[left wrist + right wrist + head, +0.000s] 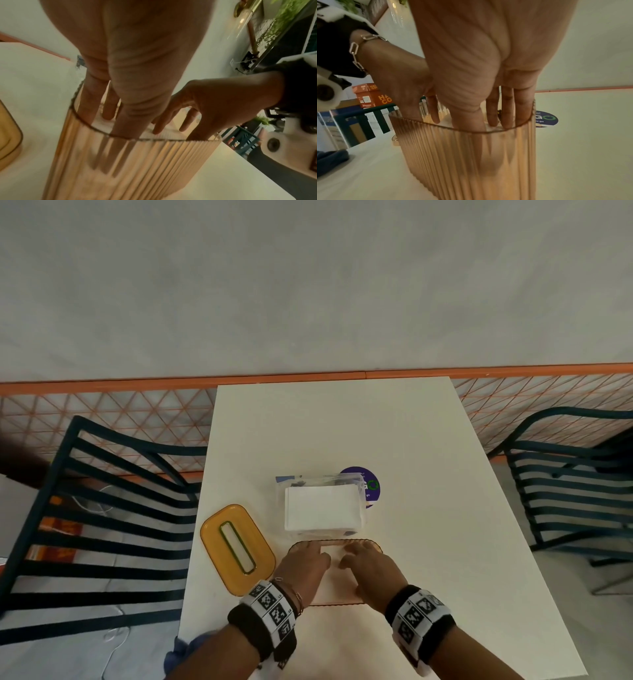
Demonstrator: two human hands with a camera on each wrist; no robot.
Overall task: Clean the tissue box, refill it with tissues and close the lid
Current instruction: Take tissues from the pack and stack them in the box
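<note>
A ribbed, translucent peach tissue box [339, 601] stands open near the table's front edge. Both hands reach down into it. My left hand [305, 563] is in its left half and my right hand [366, 566] in its right half, all fingers straight and pointing down. A pale white patch shows between them inside the box. The wrist views show the left fingers [108, 108] and right fingers [506, 108] below the box rim [154, 139]. The amber lid [236, 546], with its slot, lies flat on the table left of the box. A white tissue stack [322, 510] in clear wrap sits just behind.
A round purple sticker [371, 486] lies on the white table [428, 542] behind the tissue stack. A blue cloth [178, 652] hangs at the table's front left corner. Dark slatted chairs [102, 525] stand on both sides, and an orange mesh rail [102, 412] runs behind.
</note>
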